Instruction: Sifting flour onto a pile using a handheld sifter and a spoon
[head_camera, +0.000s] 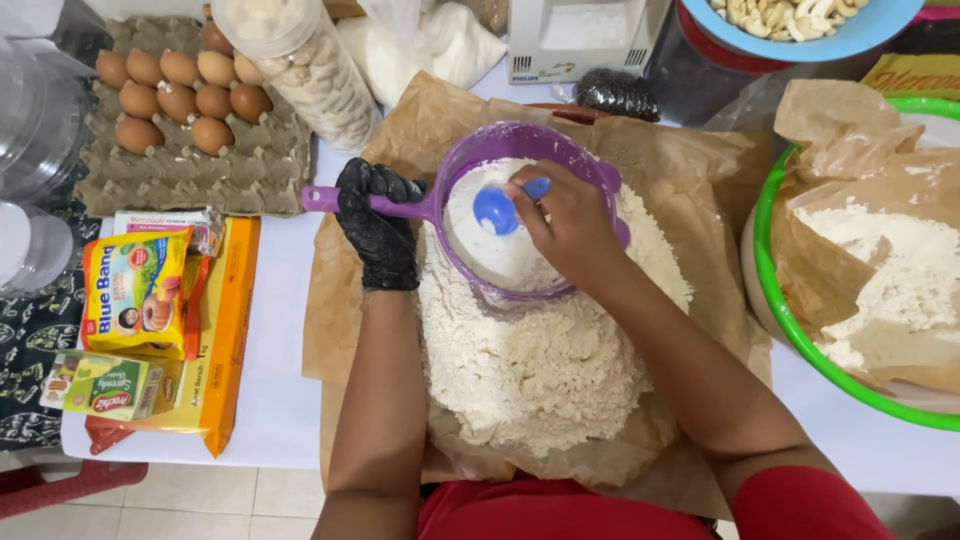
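Note:
My left hand (379, 230), in a black glove, grips the handle of a purple sieve (520, 145) held over a large heap of white flour (540, 350) on brown paper (345, 300). Flour fills the sieve. My bare right hand (570, 225) holds a blue spoon (497, 209) inside the sieve, its bowl pressed into the flour.
A tray of brown eggs (180, 95) and a jar of biscuits (305, 65) stand at the back left. Yellow packets and boxes (150, 300) lie at the left. A green-rimmed bowl (785, 320) lined with paper and flour sits right. A blue bowl of nuts (800, 25) is behind it.

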